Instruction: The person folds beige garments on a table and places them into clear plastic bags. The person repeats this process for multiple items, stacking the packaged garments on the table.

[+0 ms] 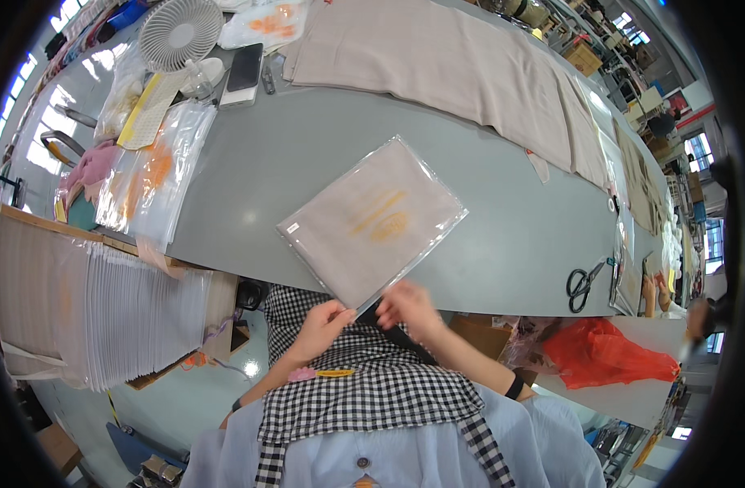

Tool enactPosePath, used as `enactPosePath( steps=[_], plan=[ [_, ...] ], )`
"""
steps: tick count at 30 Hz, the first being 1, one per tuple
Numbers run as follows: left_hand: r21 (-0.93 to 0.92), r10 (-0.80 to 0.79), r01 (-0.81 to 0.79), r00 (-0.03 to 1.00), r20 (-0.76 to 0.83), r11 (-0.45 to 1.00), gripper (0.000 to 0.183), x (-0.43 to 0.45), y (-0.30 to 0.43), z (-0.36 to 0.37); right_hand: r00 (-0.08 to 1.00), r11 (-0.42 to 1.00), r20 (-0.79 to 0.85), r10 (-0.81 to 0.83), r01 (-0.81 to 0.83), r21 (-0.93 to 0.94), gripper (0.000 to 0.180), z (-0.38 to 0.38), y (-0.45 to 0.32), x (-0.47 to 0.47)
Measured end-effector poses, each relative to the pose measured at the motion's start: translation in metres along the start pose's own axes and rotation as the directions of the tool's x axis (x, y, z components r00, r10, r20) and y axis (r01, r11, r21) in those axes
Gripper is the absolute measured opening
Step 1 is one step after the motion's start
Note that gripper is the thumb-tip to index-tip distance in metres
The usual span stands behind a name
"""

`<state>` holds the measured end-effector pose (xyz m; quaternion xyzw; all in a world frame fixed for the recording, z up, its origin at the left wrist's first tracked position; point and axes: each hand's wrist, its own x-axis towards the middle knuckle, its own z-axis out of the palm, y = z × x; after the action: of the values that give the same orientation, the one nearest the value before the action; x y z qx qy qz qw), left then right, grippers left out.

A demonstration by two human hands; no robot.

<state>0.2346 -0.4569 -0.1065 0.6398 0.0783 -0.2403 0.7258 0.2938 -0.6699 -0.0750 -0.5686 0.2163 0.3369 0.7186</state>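
Observation:
A clear plastic bag (323,244) with folded beige-grey cloth inside lies at a slant on the grey table in front of me. It bears orange printing and a small white label (293,228) near its left corner. My left hand (323,329) pinches the bag's near corner between thumb and fingers, at the table's front edge. Beside the bag's lower right edge is my right hand (412,311), blurred, with its fingers curled. Whether those fingers touch the plastic is not clear.
Beige cloth (421,55) covers the table's far side. Black-handled scissors (582,285) lie at right. Plastic bags (159,171), a phone (246,67) and a white fan (180,35) are at left. A box of packed sleeves (147,311) adjoins the table. Another person's hands (656,293) show far right.

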Motion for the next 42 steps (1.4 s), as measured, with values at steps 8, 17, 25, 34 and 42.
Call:
enactPosePath(
  steps=[8,17,25,34,42],
  plan=[
    [0.066,-0.135,0.131,0.989,0.063,0.989,0.028,-0.039,0.012,-0.083,0.816,0.9,-0.379,-0.437,0.4,-0.175,0.025,-0.116,-0.07,0.027],
    [0.356,0.363,-0.177,0.737,-0.57,0.918,0.042,-0.051,0.084,-0.079,0.749,0.422,0.496,-0.439,0.66,-0.622,0.099,0.002,-0.053,0.033],
    [0.488,0.583,-0.495,0.047,-0.811,0.719,0.046,-0.296,0.15,-0.188,0.562,0.417,0.554,-0.614,0.827,-0.377,0.061,0.054,-0.071,0.024],
    [0.121,0.077,-0.27,-0.168,-0.983,0.955,0.038,-0.364,0.043,-0.398,0.713,0.445,0.495,-0.496,0.699,-0.56,0.036,0.011,-0.042,0.047],
    [0.372,0.42,0.253,-0.172,-0.891,0.893,0.055,-0.352,0.068,-0.399,0.793,0.568,0.357,-0.495,0.605,-0.557,0.03,-0.018,-0.056,0.053]
  ],
)
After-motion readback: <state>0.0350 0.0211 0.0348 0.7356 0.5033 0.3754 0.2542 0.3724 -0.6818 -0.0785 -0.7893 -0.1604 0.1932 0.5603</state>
